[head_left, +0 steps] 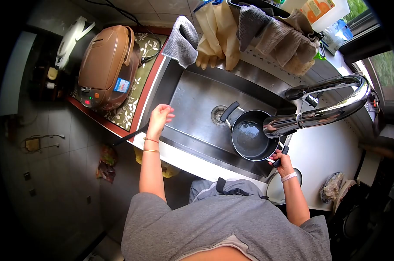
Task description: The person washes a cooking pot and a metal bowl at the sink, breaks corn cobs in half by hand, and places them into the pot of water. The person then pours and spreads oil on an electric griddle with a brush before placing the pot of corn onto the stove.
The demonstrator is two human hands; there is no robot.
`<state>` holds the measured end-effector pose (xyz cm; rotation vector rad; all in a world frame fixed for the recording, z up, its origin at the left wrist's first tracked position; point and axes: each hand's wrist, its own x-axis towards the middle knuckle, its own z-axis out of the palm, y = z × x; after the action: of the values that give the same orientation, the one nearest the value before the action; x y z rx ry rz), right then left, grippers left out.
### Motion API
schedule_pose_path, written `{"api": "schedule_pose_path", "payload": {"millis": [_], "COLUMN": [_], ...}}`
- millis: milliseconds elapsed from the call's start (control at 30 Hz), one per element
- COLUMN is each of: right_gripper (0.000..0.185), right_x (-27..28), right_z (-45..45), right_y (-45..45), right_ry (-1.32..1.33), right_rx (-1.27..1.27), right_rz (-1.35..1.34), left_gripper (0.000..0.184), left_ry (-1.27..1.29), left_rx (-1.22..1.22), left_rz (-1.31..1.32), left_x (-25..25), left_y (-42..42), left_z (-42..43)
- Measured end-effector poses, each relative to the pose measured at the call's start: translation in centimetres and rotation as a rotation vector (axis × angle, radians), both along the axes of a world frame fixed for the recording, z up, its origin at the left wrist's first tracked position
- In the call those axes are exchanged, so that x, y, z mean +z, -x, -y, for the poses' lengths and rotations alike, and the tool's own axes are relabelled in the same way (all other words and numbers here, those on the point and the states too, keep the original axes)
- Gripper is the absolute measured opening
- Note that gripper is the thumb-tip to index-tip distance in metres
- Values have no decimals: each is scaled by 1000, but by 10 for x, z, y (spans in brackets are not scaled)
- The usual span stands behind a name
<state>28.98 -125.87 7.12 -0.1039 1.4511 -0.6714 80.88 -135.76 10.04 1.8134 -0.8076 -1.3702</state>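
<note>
A dark two-handled pot [251, 139] is at the right end of the steel sink [197, 95], under the end of the chrome faucet [288, 125]. A little water with a bright reflection shows inside it. My right hand [282, 162] is closed on the pot's near black handle; the other handle points toward the drain [218, 115]. Above the sink's left front edge, my left hand [160, 118] is apart from the pot. Its fingers are loosely curled and spread a little, with nothing visible in them.
A brown rice cooker [105, 65] stands on a patterned mat at the left. Rubber gloves [216, 37] and grey cloths [288, 39] hang behind the sink. A round lid-like object [275, 189] lies by my right forearm, and a plastic bag [332, 187] lies further right.
</note>
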Motion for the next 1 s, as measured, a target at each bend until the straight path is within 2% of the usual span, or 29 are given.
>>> {"api": "schedule_pose_path", "payload": {"millis": [700,767,833,867,933,967,1000], "right_gripper": [46,46,47,47,47,48,48], "right_x": [1,4,6,6,7,8,8], "right_z": [-7,-7,-8,-9,-10,-11,-13], "right_y": [-6,-8,-10,-10,-9,-9,-8], "right_ry": [-20,-26,-33,-39,-42,-44,-45], "right_rx": [-16,-16,-16,-16,-15,-14,-14], "right_rz": [48,40,32,27,16,18,20], "left_gripper": [21,23,26,32,41,41,47], "left_ry": [-98,-130,45,19,77,81,60], "left_rx": [46,8,-268,-358,-564,-563,-594], "left_rz": [-60,31,336,407,641,636,736], "left_x": [-29,-40,-98,-91,-126,-145,-164], "left_y": [6,13,17,34,58,69,79], "left_z": [-46,-41,-32,-20,-3,6,15]}}
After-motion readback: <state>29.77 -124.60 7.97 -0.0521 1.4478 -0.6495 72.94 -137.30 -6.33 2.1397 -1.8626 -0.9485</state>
